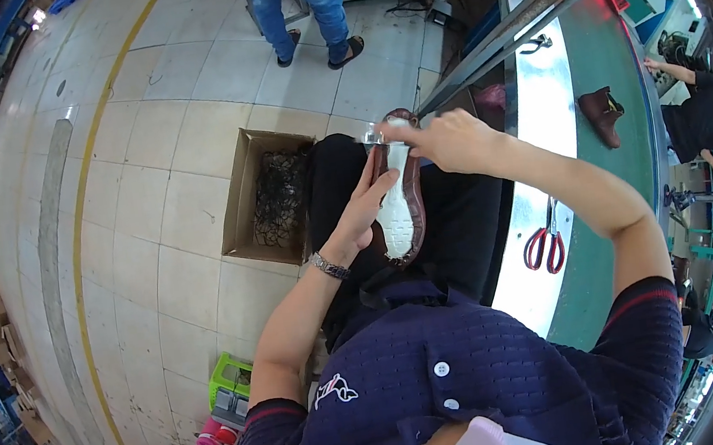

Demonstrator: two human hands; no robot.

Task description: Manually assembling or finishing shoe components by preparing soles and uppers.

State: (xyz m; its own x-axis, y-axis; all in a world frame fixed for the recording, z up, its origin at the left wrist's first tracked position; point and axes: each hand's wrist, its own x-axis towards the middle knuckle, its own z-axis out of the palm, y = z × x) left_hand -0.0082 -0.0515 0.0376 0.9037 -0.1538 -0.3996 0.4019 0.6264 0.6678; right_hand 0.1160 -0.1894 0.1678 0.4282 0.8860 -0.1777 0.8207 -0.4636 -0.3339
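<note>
A brown shoe [412,189] rests upside down across my lap, its white sole [395,218] facing up. My left hand [364,207] is closed around the shoe's left side, with the thumb lying on the sole. My right hand [456,143] is over the upper end of the shoe, its fingers curled and one digit reaching left across the sole. Beside that digit a small shiny, clear-looking piece [372,137] shows at the shoe's edge. What the right fingers grip is hidden.
Left of my legs stands an open cardboard box [235,197] with a dark stringy tangle [282,194]. Red-handled cutters [544,244] and pliers [536,44] lie on the metal ledge at right. A brown boot [602,116] sits on the green belt [591,283]. A person [299,7] stands ahead.
</note>
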